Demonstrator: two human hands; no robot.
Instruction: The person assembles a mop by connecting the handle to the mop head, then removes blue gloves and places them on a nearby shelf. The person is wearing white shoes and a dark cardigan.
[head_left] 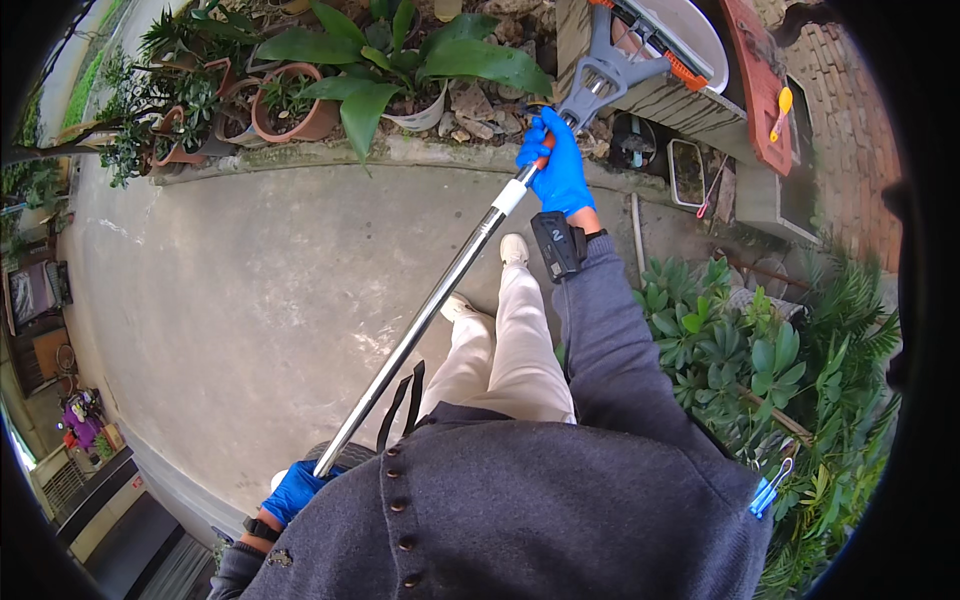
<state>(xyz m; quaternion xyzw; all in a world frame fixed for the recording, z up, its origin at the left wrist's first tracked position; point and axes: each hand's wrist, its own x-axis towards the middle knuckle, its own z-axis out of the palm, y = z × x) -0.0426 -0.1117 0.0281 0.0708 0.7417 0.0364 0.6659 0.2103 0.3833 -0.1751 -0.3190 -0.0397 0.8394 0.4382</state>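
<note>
Left hand (294,490) and right hand (560,168) grip the silver pole (434,305), its long axis slanting up rightward to the grey tool head (605,62), just beyond the right hand.

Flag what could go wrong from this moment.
The grey-and-orange tool head is close to the white basin and might knock it if the pole swings. The right hand grips near the broad-leaved plant, so a leftward sweep could tear leaves. The left hand holds the pole's lower end beside the body, where a sudden push could jab the wearer.
</note>
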